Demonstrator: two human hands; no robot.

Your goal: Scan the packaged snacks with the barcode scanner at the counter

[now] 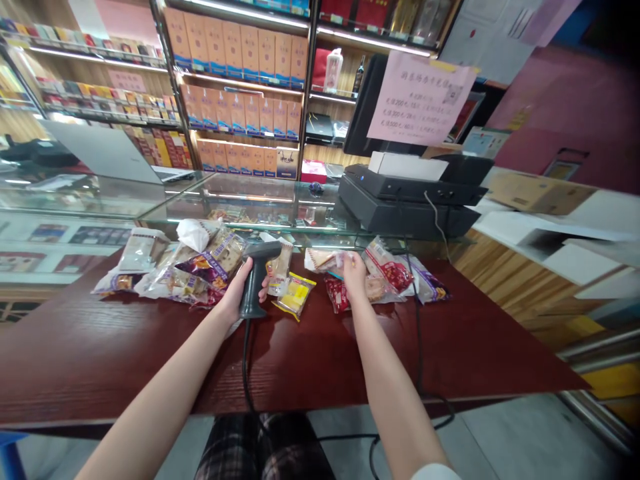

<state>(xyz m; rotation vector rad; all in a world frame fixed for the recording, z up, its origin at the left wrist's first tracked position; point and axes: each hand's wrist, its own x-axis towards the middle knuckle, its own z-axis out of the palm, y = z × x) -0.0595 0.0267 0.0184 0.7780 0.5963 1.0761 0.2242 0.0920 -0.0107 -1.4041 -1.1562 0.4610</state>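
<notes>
Left fingers (pixel 265 287) grip a scanner (pixel 253 287) left of a yellow packet (pixel 295 294) while right fingers (pixel 349 263), across from it, pinch a pale packet (pixel 320 259), probably light, crushable, best held by its edge.

Both forearms (pixel 395 393) reach forward, the left hand (pixel 233 293) wrapped in a grip, the right hand (pixel 355 275) seemingly pinched shut.

Observed packets (pixel 220 257) heaped left and right on the table (pixel 300 367) (scanner (pixel 254 287) between, in the left hand (pixel 234 292)). Noted counter (pixel 235 190) behind the table, bearing laptop (pixel 105 150) at left; found shelves (pixel 306 100) behind the counter.
</notes>
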